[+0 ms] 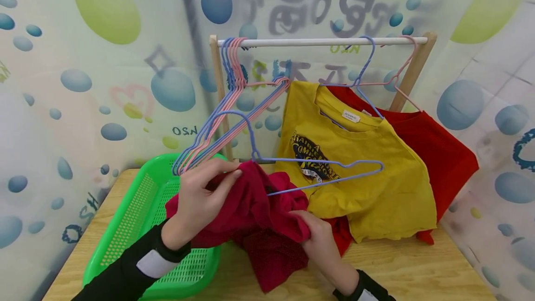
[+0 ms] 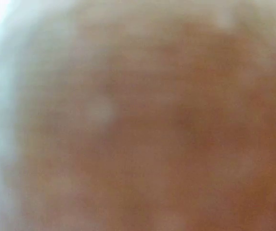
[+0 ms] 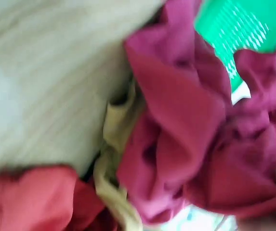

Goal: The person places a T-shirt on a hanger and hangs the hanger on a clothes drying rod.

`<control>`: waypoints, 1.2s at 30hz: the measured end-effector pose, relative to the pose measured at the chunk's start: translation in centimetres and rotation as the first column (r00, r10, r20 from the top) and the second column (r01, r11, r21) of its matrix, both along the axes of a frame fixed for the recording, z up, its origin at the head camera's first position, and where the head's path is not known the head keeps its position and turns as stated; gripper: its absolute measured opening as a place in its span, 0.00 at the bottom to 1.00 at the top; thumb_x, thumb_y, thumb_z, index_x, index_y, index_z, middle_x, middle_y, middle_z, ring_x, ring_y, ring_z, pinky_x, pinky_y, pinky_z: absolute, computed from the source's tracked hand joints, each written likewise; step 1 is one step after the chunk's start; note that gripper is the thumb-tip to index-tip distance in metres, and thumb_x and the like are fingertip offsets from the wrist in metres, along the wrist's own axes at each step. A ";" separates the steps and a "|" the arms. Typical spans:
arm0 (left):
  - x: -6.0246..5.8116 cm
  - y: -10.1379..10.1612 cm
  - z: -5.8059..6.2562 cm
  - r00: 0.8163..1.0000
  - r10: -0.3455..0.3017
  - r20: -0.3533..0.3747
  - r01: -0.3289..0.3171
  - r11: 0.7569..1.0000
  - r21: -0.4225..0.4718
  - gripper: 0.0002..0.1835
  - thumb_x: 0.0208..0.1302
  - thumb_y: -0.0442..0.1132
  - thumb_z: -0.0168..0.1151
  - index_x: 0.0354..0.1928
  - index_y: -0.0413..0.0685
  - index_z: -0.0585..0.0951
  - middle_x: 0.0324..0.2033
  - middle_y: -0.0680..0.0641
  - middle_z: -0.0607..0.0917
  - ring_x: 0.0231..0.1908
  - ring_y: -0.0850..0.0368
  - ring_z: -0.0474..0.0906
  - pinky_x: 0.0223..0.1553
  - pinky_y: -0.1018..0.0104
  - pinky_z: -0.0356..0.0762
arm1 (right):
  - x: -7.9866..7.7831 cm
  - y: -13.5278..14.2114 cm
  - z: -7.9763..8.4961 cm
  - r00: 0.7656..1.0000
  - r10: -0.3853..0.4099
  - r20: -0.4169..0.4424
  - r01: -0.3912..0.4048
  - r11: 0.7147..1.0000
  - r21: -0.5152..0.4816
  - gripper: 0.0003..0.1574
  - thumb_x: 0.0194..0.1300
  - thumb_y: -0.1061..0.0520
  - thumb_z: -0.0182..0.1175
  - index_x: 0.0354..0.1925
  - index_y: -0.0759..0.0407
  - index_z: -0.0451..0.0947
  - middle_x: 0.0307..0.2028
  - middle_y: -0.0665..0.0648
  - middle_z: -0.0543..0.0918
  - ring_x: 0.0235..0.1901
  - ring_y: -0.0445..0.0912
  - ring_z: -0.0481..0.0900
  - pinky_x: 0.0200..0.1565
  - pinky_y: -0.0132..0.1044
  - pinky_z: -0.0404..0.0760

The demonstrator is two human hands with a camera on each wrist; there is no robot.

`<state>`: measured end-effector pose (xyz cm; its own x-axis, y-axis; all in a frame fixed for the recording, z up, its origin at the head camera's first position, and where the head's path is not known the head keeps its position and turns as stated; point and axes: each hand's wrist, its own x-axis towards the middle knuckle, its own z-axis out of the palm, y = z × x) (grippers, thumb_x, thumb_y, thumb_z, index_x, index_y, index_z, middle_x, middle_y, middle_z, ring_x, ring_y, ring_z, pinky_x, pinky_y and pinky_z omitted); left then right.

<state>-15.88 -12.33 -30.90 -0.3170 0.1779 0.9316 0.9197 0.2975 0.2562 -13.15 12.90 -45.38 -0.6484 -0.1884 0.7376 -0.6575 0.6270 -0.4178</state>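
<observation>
A crimson shirt (image 1: 246,203) hangs bunched between my two hands, its lower part draping toward the table. My left hand (image 1: 200,199) pinches its upper left part between thumb and fingers. With my right hand (image 1: 319,238) I grip the cloth at its right edge. One end of a blue hanger (image 1: 317,160) is inside the shirt; the other end sticks out to the right, with its hook above the cloth. The right wrist view shows folds of the crimson shirt (image 3: 176,106) close up. Only a brown blur fills the left wrist view.
A green basket (image 1: 125,212) stands at left on the wooden table (image 1: 376,264). Behind is a rack with a white rail (image 1: 301,42). Several blue and pink hangers (image 1: 234,92) hang at its left; a yellow shirt (image 1: 376,185) and a red shirt (image 1: 447,152) hang at its right.
</observation>
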 end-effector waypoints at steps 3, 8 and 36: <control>-0.2 -0.5 -0.2 1.000 0.018 0.001 -0.018 0.999 0.031 0.13 0.47 0.20 0.68 0.35 0.39 0.85 0.30 0.49 0.85 0.26 0.63 0.77 0.24 0.73 0.68 | -0.4 1.2 0.9 1.000 -0.018 -0.011 0.017 0.994 -0.106 0.25 0.44 0.75 0.68 0.41 0.55 0.83 0.35 0.48 0.85 0.34 0.40 0.83 0.35 0.28 0.78; -0.4 -1.1 -0.4 0.997 0.070 0.007 -0.071 0.995 0.073 0.12 0.46 0.20 0.69 0.34 0.39 0.85 0.27 0.49 0.84 0.20 0.66 0.67 0.20 0.73 0.63 | -1.1 3.7 3.0 0.999 -0.050 0.008 0.050 0.964 -0.263 0.24 0.43 0.82 0.63 0.39 0.65 0.82 0.34 0.52 0.85 0.37 0.33 0.80 0.40 0.22 0.74; 1.6 -1.4 1.6 0.988 0.152 0.018 -0.152 0.988 0.029 0.12 0.44 0.15 0.66 0.30 0.34 0.81 0.17 0.52 0.66 0.19 0.64 0.59 0.21 0.70 0.58 | -0.4 11.6 10.1 0.997 -0.036 -0.065 0.013 0.947 -0.319 0.09 0.60 0.76 0.56 0.33 0.70 0.81 0.25 0.46 0.79 0.21 0.33 0.69 0.23 0.23 0.67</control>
<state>-14.31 -13.74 -29.33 -0.3525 0.0988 0.9306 0.8602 0.4257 0.2807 -13.57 24.46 -35.32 -0.5948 0.0793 0.7999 -0.6780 0.4852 -0.5522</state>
